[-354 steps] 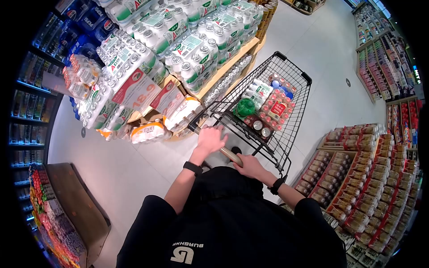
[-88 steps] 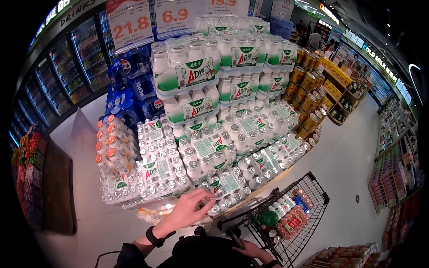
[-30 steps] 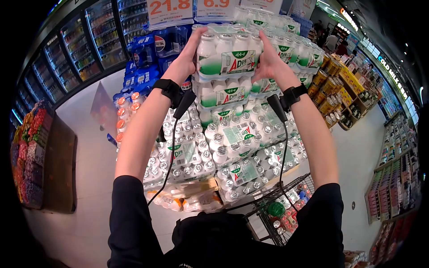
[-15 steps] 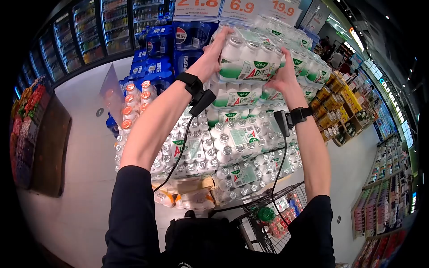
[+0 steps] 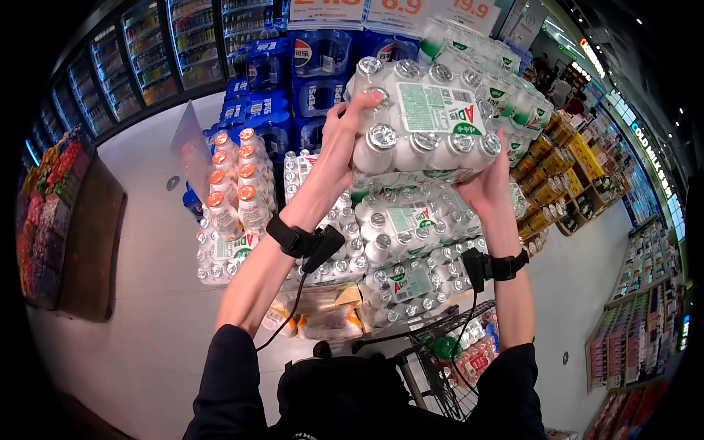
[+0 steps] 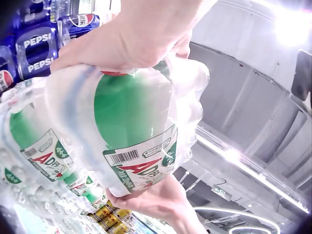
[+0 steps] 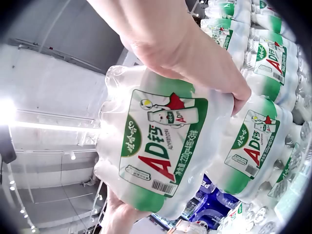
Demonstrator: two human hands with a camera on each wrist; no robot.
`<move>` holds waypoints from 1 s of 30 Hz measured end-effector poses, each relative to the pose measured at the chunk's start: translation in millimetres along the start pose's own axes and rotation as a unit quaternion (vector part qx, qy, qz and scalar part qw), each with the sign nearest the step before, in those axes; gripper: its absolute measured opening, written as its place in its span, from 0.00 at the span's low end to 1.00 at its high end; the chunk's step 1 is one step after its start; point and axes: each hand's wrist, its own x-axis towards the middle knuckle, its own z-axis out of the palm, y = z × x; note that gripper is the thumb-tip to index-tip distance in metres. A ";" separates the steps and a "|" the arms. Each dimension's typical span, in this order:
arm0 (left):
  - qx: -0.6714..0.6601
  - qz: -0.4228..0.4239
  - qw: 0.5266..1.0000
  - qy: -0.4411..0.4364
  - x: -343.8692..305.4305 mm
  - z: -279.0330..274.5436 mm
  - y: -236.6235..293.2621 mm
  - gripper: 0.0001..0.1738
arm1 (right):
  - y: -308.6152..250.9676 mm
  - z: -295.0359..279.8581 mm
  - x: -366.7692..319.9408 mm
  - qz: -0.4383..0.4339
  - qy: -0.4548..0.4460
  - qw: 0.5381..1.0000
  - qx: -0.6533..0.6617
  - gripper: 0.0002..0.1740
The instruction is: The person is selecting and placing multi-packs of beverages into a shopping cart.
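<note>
A shrink-wrapped pack of white milk drink bottles with foil caps and a green "AD" label is held between both hands, tilted so its top faces the head camera. My left hand grips its left end, thumb over the upper edge by the caps. At the opposite end, my right hand holds the lower right corner, its fingers partly hidden. In the right wrist view, the large label shows on the pack's side, with the right hand across its end. More packs of the same drink lie below and behind.
Blue Pepsi packs stand behind on the left, beside orange-capped bottles. A black wire shopping cart holding several drink packs is at the lower right. Gold cans are stacked on the right. Cables hang from both wrist cameras.
Both hands were on the cart handle, then moved up to the top pack of the stack. Over the last second they lifted it off, drew it nearer and tipped its top toward the head camera.
</note>
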 end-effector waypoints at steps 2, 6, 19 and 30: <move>0.002 -0.011 1.000 -0.023 -29.6 -3.7 -1.0 0.67 | 7.7 -7.6 -20.9 -0.024 0.009 0.998 -0.061 0.44; 0.026 -0.043 0.998 -0.035 -100.7 -9.8 -13.1 0.63 | 56.9 -46.0 -83.2 0.017 0.053 0.996 -0.072 0.38; -0.088 -0.244 0.965 0.027 -243.4 -19.8 -97.7 0.46 | 112.8 -55.7 -253.2 0.137 0.212 0.967 -0.044 0.48; -0.017 -0.382 0.921 0.080 -345.8 -41.0 -167.0 0.41 | 166.1 -68.1 -375.1 0.224 0.200 0.954 -0.021 0.39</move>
